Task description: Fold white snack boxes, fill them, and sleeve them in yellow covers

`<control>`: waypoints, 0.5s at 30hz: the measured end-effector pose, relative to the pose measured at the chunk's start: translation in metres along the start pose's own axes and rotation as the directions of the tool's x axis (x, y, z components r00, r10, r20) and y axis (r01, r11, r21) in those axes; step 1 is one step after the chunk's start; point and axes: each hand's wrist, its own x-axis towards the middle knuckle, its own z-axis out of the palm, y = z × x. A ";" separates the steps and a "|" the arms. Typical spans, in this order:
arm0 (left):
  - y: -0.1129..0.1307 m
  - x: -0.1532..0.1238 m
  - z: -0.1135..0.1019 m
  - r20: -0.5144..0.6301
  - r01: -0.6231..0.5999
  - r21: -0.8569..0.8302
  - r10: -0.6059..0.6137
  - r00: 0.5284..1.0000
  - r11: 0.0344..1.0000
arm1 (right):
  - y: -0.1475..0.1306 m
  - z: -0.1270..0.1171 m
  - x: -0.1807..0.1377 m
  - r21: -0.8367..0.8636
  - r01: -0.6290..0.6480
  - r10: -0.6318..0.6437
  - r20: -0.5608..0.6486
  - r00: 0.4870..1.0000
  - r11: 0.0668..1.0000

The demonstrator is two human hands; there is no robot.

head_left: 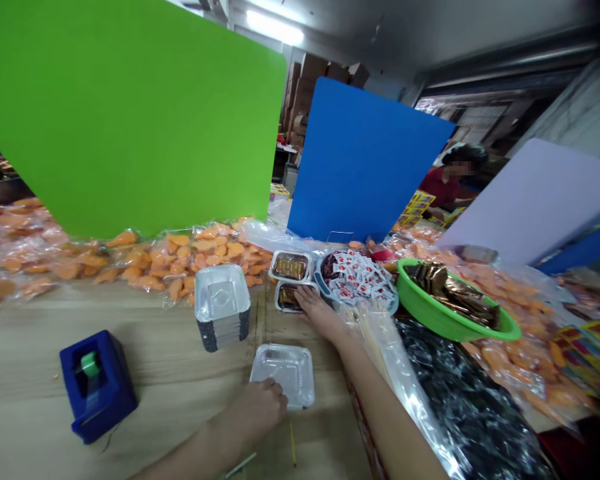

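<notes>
A shallow silvery foil tray (286,370) lies on the table in front of me. My left hand (266,403) rests at its lower left corner, fingers curled in at the rim; their tips are partly hidden. My right hand (321,313) reaches forward, its fingers stretched over a small container (285,297) of dark brown packets, touching its right part. Just behind sits a similar container (289,268) with a golden-brown packet. A tall stack of foil trays (223,300) stands left of these.
Left is a blue tape dispenser (97,387). Beside my right arm are a bowl of small printed sachets (363,277), thin sticks (373,333) in plastic, a green basin (430,313) of brown packets and black plastic (460,387). Orange pieces (180,257) lie behind. A person (447,177) sits beyond.
</notes>
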 end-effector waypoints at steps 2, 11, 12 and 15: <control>0.001 0.001 -0.002 0.022 0.014 0.018 -0.015 1.000 1.000 | -0.006 -0.013 -0.006 -0.032 -0.026 0.025 -0.029 0.999 0.999; 0.000 -0.006 -0.011 0.051 0.168 -0.032 -0.166 0.985 0.985 | 0.067 -0.055 -0.021 -0.194 -0.555 0.538 -0.137 0.832 0.809; 0.000 -0.008 -0.013 0.051 0.177 -0.031 -0.176 0.983 0.984 | 0.077 -0.054 -0.022 -0.207 -0.544 0.535 -0.103 0.839 0.813; -0.001 -0.012 -0.012 0.003 0.157 -0.024 -0.157 0.988 0.987 | 0.096 -0.048 -0.024 -0.229 -0.496 0.506 -0.017 0.862 0.837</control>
